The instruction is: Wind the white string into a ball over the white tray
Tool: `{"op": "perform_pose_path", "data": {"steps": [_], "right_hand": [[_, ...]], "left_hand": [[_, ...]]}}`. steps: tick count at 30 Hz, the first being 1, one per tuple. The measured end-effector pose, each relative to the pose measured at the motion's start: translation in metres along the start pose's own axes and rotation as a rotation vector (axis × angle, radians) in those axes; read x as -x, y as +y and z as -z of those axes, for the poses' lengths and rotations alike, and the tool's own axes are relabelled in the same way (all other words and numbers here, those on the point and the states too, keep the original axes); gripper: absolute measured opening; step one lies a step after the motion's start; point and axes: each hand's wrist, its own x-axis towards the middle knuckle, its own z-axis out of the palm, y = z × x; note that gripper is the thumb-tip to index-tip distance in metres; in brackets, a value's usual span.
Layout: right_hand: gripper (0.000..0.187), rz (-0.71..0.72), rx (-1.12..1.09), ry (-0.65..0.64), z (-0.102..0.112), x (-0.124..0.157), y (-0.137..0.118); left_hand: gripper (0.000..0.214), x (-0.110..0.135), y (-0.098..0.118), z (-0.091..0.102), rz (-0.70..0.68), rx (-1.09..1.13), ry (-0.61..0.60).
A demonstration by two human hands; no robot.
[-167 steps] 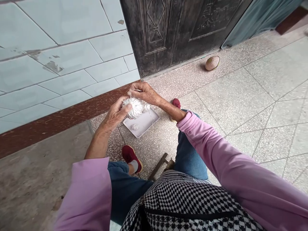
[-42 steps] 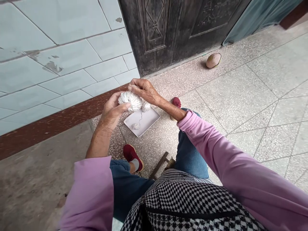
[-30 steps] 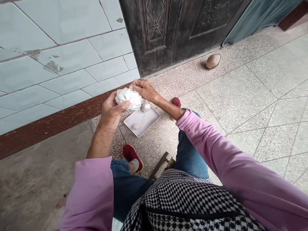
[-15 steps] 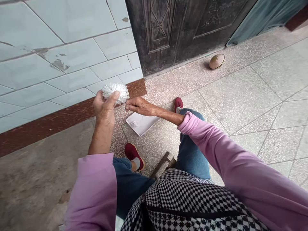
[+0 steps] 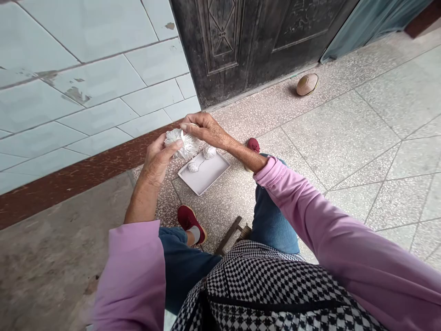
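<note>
White bundle (image 5: 189,144) shifted right, hands (image 5: 159,158) hiding edges.

Left hand (image 5: 155,160) grips white stranded bundle (image 5: 188,146), thumb on top | right hand (image 5: 209,131) at bundle's upper edge, fingertip hold unclear | pale tray (image 5: 213,174) on floor below; 2 small white balls, larger (image 5: 209,152) at far corner, smaller (image 5: 193,167) nearer left side, thin strand between | patterned ball (image 5: 307,85) near dark door (image 5: 257,46) | 2 red shoes (image 5: 188,218) flank tray

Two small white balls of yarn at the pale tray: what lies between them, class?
A thin strand, seen in the head view, runs between the lower ball and the upper ball, above the pale tray.
</note>
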Motion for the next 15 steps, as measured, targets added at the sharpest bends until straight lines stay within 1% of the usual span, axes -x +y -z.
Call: {"op": "perform_pose_path", "data": {"steps": [3, 6, 9, 12, 15], "right_hand": [[0.052, -0.035, 0.001, 0.063, 0.004, 0.001, -0.005], [0.053, -0.071, -0.007, 0.078, 0.006, 0.002, -0.007], [0.054, -0.086, -0.029, 0.074, 0.009, 0.002, 0.000], [0.055, -0.093, -0.090, 0.077, 0.011, -0.001, 0.012], [0.051, -0.098, -0.134, 0.104, 0.014, -0.002, 0.022]], "left_hand": [[0.079, 0.006, 0.008, -0.008, 0.084, 0.101, -0.092], [0.080, 0.008, 0.010, -0.012, 0.103, 0.140, -0.169], [0.080, 0.008, 0.010, -0.015, 0.104, 0.216, -0.227], [0.082, 0.005, 0.012, -0.020, 0.085, 0.312, -0.254], [0.085, 0.000, 0.015, -0.028, 0.059, 0.412, -0.240]]}}
